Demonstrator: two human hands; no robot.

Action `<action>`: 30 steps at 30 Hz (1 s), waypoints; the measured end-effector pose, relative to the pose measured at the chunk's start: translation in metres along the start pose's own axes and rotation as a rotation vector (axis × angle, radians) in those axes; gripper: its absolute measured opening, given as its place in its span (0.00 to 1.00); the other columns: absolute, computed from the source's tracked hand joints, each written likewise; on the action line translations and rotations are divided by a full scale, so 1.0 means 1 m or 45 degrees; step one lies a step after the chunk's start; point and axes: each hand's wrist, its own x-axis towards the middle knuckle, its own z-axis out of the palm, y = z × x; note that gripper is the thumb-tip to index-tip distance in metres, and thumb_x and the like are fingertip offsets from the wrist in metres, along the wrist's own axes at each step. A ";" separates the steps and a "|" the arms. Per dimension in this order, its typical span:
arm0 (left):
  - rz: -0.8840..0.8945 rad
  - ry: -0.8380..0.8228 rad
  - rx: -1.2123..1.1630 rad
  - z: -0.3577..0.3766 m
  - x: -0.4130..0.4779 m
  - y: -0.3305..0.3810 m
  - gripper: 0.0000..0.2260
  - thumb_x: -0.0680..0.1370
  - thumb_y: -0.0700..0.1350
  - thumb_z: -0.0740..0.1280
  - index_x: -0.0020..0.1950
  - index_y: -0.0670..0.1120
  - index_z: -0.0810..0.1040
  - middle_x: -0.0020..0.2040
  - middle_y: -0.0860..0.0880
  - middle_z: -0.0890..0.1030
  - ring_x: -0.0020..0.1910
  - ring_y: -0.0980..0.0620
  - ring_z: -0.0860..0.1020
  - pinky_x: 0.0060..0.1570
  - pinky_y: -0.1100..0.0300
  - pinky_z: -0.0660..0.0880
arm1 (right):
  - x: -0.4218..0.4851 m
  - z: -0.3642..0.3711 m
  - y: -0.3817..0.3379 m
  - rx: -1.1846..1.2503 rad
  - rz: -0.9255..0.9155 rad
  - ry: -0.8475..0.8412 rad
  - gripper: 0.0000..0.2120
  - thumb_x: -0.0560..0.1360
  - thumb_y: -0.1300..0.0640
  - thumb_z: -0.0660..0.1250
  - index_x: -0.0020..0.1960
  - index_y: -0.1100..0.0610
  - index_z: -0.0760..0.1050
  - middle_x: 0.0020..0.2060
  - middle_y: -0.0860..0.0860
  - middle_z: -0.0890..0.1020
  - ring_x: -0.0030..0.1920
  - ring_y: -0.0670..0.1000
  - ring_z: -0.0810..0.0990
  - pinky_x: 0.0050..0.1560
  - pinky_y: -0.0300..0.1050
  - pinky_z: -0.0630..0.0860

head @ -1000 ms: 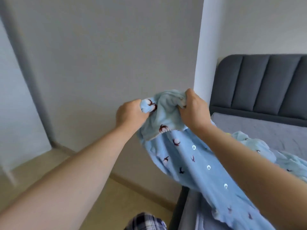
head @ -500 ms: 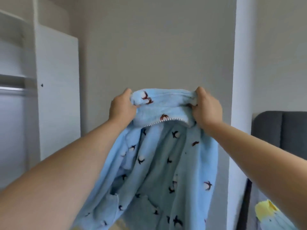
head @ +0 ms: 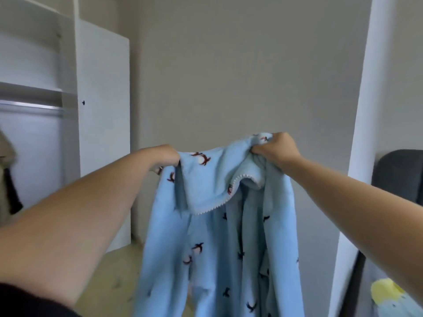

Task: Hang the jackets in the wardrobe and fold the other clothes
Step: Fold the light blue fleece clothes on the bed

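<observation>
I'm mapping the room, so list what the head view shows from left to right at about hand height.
Wardrobe rail → white wardrobe door → left hand → blue fleece garment → right hand → white wall edge → dark headboard.

One head-worn wide-angle camera is looking forward and slightly down along both outstretched forearms, close to the left hand [head: 168, 154] and right hand [head: 275, 148] at mid-frame. It is facing a grey wall [head: 240, 72], taking in the white wardrobe [head: 103, 124] at the left edge and a dark headboard [head: 398, 177] at the right edge
</observation>
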 end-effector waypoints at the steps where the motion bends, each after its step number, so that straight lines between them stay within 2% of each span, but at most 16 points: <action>1: -0.016 -0.113 -0.172 0.004 -0.001 -0.005 0.11 0.75 0.29 0.53 0.46 0.38 0.74 0.36 0.42 0.76 0.31 0.49 0.75 0.27 0.63 0.76 | -0.001 0.000 -0.003 0.014 0.012 -0.018 0.10 0.67 0.57 0.70 0.36 0.64 0.75 0.31 0.52 0.74 0.34 0.48 0.72 0.32 0.41 0.68; 3: 0.008 -0.330 -0.482 0.014 0.002 -0.011 0.16 0.76 0.30 0.52 0.57 0.41 0.74 0.51 0.41 0.78 0.44 0.47 0.78 0.44 0.54 0.77 | -0.002 -0.001 -0.009 0.038 0.021 -0.058 0.14 0.68 0.57 0.71 0.43 0.69 0.78 0.33 0.53 0.77 0.35 0.49 0.75 0.35 0.41 0.71; 5: 0.145 -0.512 -0.659 0.030 -0.001 -0.005 0.12 0.81 0.42 0.57 0.64 0.45 0.72 0.59 0.45 0.77 0.52 0.49 0.78 0.49 0.55 0.76 | -0.003 -0.002 -0.011 0.080 0.030 -0.096 0.14 0.69 0.56 0.71 0.46 0.68 0.78 0.34 0.53 0.79 0.35 0.49 0.77 0.35 0.41 0.73; 7: 0.342 -0.660 -0.534 0.055 -0.007 0.006 0.20 0.77 0.55 0.65 0.66 0.50 0.69 0.61 0.50 0.78 0.57 0.52 0.78 0.52 0.57 0.76 | -0.006 -0.003 -0.011 0.093 0.022 -0.146 0.12 0.70 0.56 0.72 0.48 0.65 0.79 0.35 0.51 0.81 0.34 0.48 0.78 0.34 0.39 0.75; 9: 0.461 -0.716 -0.273 0.080 -0.010 0.013 0.26 0.69 0.52 0.75 0.63 0.54 0.69 0.60 0.54 0.78 0.58 0.55 0.78 0.57 0.59 0.75 | -0.007 -0.005 -0.008 0.090 -0.025 -0.162 0.10 0.70 0.56 0.73 0.47 0.61 0.79 0.37 0.50 0.82 0.36 0.47 0.79 0.35 0.40 0.76; 10: 0.463 -0.703 -0.153 0.089 -0.007 0.013 0.25 0.68 0.47 0.77 0.61 0.52 0.71 0.58 0.53 0.80 0.57 0.54 0.79 0.57 0.58 0.76 | -0.008 -0.008 -0.006 0.067 -0.058 -0.184 0.09 0.70 0.55 0.74 0.46 0.58 0.79 0.37 0.49 0.82 0.36 0.47 0.79 0.34 0.39 0.76; 11: 0.434 -0.643 -0.035 0.094 -0.005 0.011 0.21 0.68 0.44 0.78 0.58 0.49 0.75 0.56 0.50 0.82 0.54 0.50 0.81 0.54 0.55 0.78 | -0.009 -0.013 -0.003 -0.040 -0.106 -0.227 0.08 0.70 0.54 0.75 0.43 0.56 0.77 0.37 0.49 0.81 0.36 0.46 0.78 0.32 0.38 0.73; 13: 0.388 -0.348 0.299 0.092 0.001 0.010 0.13 0.67 0.45 0.78 0.46 0.45 0.77 0.45 0.46 0.82 0.43 0.45 0.82 0.42 0.54 0.79 | -0.010 -0.027 0.005 -0.537 -0.227 -0.420 0.12 0.68 0.55 0.76 0.39 0.55 0.72 0.37 0.50 0.77 0.35 0.47 0.75 0.28 0.37 0.69; 15: 0.469 0.048 0.622 0.087 0.005 0.013 0.13 0.66 0.49 0.77 0.36 0.47 0.73 0.35 0.48 0.77 0.36 0.46 0.77 0.32 0.59 0.71 | -0.014 -0.039 0.016 -0.989 -0.235 -0.647 0.15 0.66 0.57 0.77 0.38 0.55 0.69 0.38 0.51 0.75 0.35 0.49 0.74 0.26 0.37 0.68; 16: 0.525 0.188 0.708 0.087 0.006 0.017 0.15 0.66 0.50 0.76 0.34 0.47 0.71 0.34 0.50 0.75 0.36 0.46 0.75 0.32 0.60 0.67 | -0.014 -0.042 0.023 -1.134 -0.251 -0.677 0.15 0.66 0.57 0.76 0.39 0.55 0.68 0.39 0.51 0.75 0.38 0.51 0.74 0.30 0.38 0.68; 19: 0.582 0.401 0.795 0.083 0.010 0.032 0.18 0.68 0.52 0.76 0.35 0.48 0.67 0.39 0.50 0.74 0.41 0.45 0.75 0.33 0.59 0.62 | -0.011 -0.049 0.035 -1.273 -0.382 -0.423 0.10 0.71 0.56 0.70 0.42 0.52 0.67 0.45 0.54 0.79 0.46 0.57 0.77 0.40 0.43 0.68; 22: 0.728 0.719 0.668 0.071 0.013 0.037 0.12 0.70 0.50 0.74 0.44 0.47 0.74 0.47 0.47 0.77 0.48 0.43 0.76 0.37 0.59 0.63 | -0.008 -0.058 0.036 -1.278 -0.627 -0.052 0.07 0.72 0.58 0.64 0.42 0.54 0.65 0.44 0.58 0.79 0.42 0.61 0.77 0.36 0.46 0.64; 24: 0.833 0.905 0.359 0.066 0.014 0.033 0.13 0.70 0.47 0.74 0.52 0.47 0.77 0.49 0.47 0.77 0.49 0.44 0.76 0.41 0.58 0.68 | -0.005 -0.064 0.036 -1.222 -0.752 0.159 0.06 0.71 0.60 0.66 0.43 0.58 0.68 0.42 0.60 0.77 0.38 0.64 0.77 0.33 0.47 0.63; 26: 0.751 0.646 0.185 0.058 0.013 0.030 0.14 0.69 0.46 0.74 0.54 0.49 0.77 0.49 0.48 0.79 0.47 0.45 0.76 0.42 0.59 0.69 | -0.002 -0.066 0.036 -1.069 -0.653 0.153 0.04 0.70 0.63 0.66 0.43 0.61 0.71 0.42 0.60 0.78 0.38 0.62 0.76 0.34 0.47 0.64; 28: 0.597 0.276 0.467 0.053 0.011 0.030 0.14 0.68 0.49 0.75 0.49 0.49 0.77 0.46 0.47 0.80 0.44 0.46 0.76 0.38 0.60 0.68 | -0.001 -0.059 0.036 -1.067 -0.412 -0.216 0.02 0.71 0.63 0.65 0.43 0.61 0.74 0.44 0.60 0.80 0.42 0.59 0.76 0.39 0.44 0.65; 30: 0.569 0.343 0.703 0.052 0.011 0.029 0.14 0.68 0.51 0.75 0.49 0.48 0.78 0.46 0.46 0.81 0.44 0.45 0.76 0.37 0.59 0.66 | -0.003 -0.048 0.043 -1.084 -0.270 -0.420 0.05 0.72 0.62 0.65 0.45 0.63 0.77 0.46 0.60 0.82 0.45 0.57 0.78 0.40 0.41 0.65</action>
